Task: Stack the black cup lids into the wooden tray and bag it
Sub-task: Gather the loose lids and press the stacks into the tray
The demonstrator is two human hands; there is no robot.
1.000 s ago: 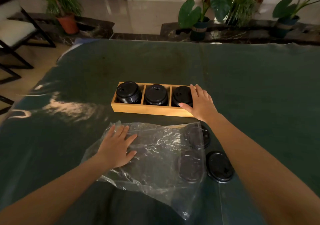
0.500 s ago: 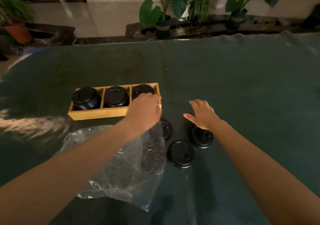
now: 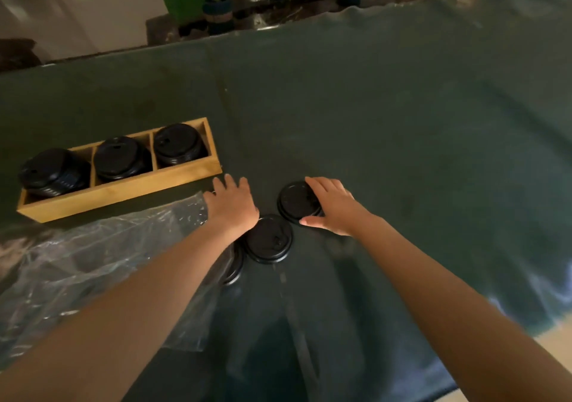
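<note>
Both hands have shifted since half a second ago: the left hand [image 3: 232,206] has come off the end of the wooden tray [image 3: 123,188] and is now lying palm down just in front of its right corner, at the edge of the clear plastic bag [image 3: 102,265], while the right hand [image 3: 332,205] has travelled onto a loose black lid [image 3: 294,200] that it was only hovering near. The view has also swung, so the tray is now sitting toward the left.

The right hand's grip is closing over that lid, fingers curling across its far rim and thumb pointing along the near side; the lid is resting flat on the green worktop [image 3: 402,123]. The left hand's fingers are together and bent slightly; whether they are pinching the bag or something under the palm cannot be told.

A second loose lid [image 3: 268,239] is lying flat between the two wrists, just beside the first. A third lid [image 3: 234,267] is peeking out from under the left forearm, partly beneath the bag's edge.

The tray is holding three stacks of black lids [image 3: 119,157], one per compartment. Potted plants [image 3: 216,2] are standing beyond the worktop's far edge.
</note>
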